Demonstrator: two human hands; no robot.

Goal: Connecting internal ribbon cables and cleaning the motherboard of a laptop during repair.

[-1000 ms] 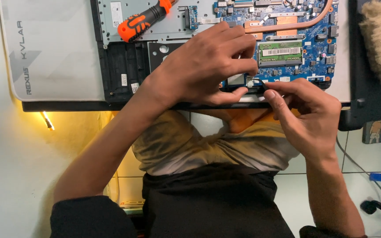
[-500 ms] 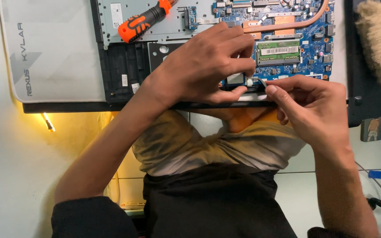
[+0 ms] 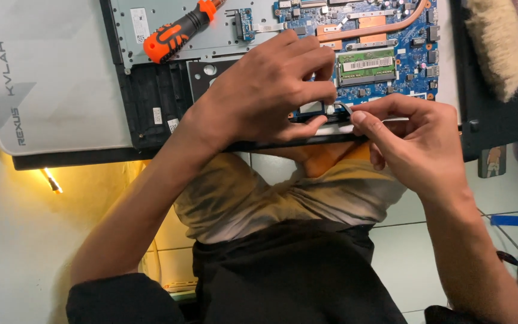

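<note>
I have both hands at the near edge of the opened laptop [image 3: 151, 108], in the middle of the frame. My right hand [image 3: 418, 141] is pinched narrow, thumb and forefinger closed on a thin grey cable [image 3: 344, 107]. The cable is short and curved; its long axis runs roughly up-left from my fingertips toward the board, and its far end vanishes under my left hand, so I cannot tell where it ends. My left hand [image 3: 268, 90] lies palm down across the laptop's lower edge, fingers curled, thumb pressed along the black rim; it grips nothing that I can see, and it blocks my view of the parts beneath it.

Just past my knuckles is the blue board [image 3: 415, 66], with a green memory stick [image 3: 366, 65] lying flat, long side left to right, and a copper pipe [image 3: 385, 27] bending above it. At the top, left of centre, an orange-and-black screwdriver [image 3: 178, 33] lies on the grey plate, tip pointing up-right. A grey mat [image 3: 43, 78] fills the upper left, on the worktop [image 3: 13, 252]. At the upper right corner lies a tan brush [image 3: 499, 45].
</note>
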